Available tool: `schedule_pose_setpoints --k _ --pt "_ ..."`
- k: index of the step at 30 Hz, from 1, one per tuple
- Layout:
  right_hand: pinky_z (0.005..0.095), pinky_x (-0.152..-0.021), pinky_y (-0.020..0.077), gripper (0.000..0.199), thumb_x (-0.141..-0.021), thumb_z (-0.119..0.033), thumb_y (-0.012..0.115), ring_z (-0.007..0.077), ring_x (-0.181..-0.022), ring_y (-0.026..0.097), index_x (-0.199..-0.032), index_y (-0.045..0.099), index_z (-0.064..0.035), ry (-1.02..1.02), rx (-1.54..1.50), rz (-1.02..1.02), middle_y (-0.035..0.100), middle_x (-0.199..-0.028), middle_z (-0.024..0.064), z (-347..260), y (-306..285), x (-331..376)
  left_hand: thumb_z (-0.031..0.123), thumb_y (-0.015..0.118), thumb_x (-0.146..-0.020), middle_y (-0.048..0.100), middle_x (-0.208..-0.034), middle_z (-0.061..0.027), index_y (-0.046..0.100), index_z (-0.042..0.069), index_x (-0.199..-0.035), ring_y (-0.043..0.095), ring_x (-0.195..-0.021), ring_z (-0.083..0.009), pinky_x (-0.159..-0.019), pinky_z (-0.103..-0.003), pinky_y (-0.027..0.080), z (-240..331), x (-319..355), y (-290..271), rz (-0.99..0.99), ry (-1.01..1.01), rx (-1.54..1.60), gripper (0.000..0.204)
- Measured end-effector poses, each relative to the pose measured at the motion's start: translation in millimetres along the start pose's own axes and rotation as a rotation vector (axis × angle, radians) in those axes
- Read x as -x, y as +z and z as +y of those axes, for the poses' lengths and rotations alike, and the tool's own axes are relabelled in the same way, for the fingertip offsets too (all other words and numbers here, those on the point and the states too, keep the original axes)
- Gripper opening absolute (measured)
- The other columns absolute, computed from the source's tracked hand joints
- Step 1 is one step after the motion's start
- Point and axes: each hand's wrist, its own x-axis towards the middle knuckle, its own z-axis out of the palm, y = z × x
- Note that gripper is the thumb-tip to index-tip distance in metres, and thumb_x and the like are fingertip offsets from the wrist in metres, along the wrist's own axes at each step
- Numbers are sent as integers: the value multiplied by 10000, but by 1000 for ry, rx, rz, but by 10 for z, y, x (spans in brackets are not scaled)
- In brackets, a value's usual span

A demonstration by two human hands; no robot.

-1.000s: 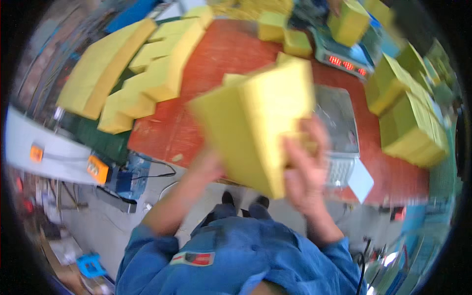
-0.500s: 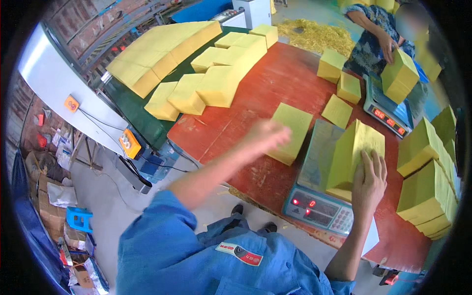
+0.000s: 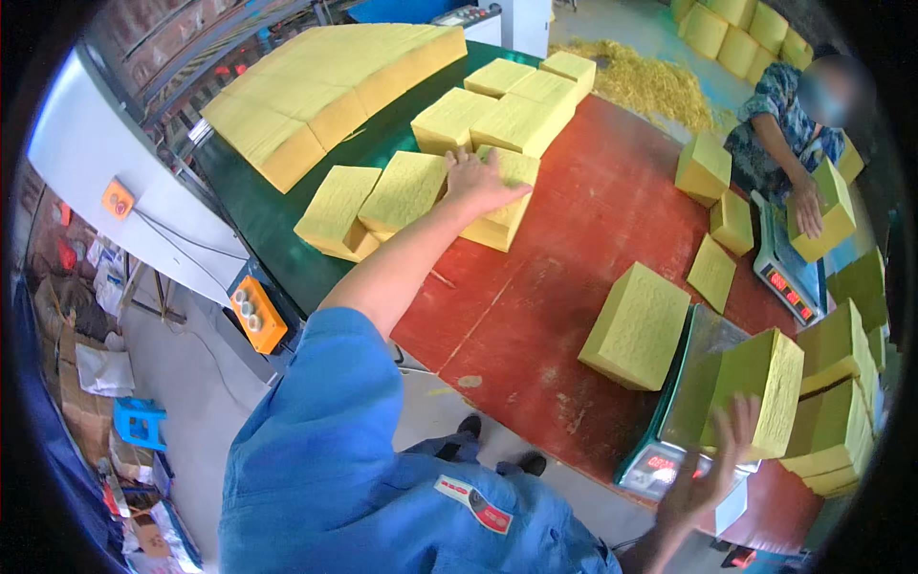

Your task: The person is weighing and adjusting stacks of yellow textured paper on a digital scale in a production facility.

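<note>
- On the red table (image 3: 593,220), near its left edge by the green belt (image 3: 287,239), the left hand (image 3: 483,180) lies flat, fingers spread, on top of a yellow block (image 3: 502,206); it presses rather than grips.
- Left arm is stretched far forward, sleeve blue.
- Right hand (image 3: 708,474) hovers open, fingers splayed, at the near right corner, just beside one block (image 3: 765,387) standing on edge on the scale (image 3: 693,411); touching or not, I cannot tell.
- One block (image 3: 639,325) lies flat just left of that scale.
- Three small blocks sit toward the far right edge.
- Another person (image 3: 784,105) there holds one block (image 3: 820,215) on a second scale (image 3: 784,277).
- About seven blocks crowd the belt's end, with a long slab row (image 3: 325,86) behind.
- Stacks (image 3: 841,402) stand at the right edge.
</note>
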Motion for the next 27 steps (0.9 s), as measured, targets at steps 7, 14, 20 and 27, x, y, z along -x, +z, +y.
schedule_pose_setpoints --k 7,14,20,27 --pt "396 -954 469 331 -842 -72 646 359 -1136 589 -1161 605 6 157 -676 -550 595 -1224 211 -522 1073 254 653 573 -819 433 -1308 -372 304 11 -1445 442 -1225 -489 -1018 -504 399 472 1302 -130 -122 370 275 937" --pt "370 -921 474 367 -949 -254 553 286 -1065 619 -1193 596 16 817 -1061 -1156 669 -1117 165 -88 1612 1669 341 584 -908 371 -1409 -326 233 13 -1487 417 -1282 -461 -1041 -467 394 101 2813 -353 -154 515 469 752" --pt "475 -1093 343 522 -971 -282 516 314 -1250 489 -1379 404 22 1406 -1883 -645 482 -1381 192 -121 1635 1832 191 578 -936 339 -1500 -172 131 -6 -1516 364 -1368 -251 -1097 -397 319 -201 3217 -297 -459 -13 1274 758" --pt "425 -1049 395 430 -970 -221 524 291 -1204 534 -1319 472 25 1182 -1642 -947 563 -1282 175 27 1399 1635 515 412 -986 425 -1437 -81 298 207 -1469 434 -1293 -278 -996 -594 382 -78 4195 -25 -676 -735 1895 584"
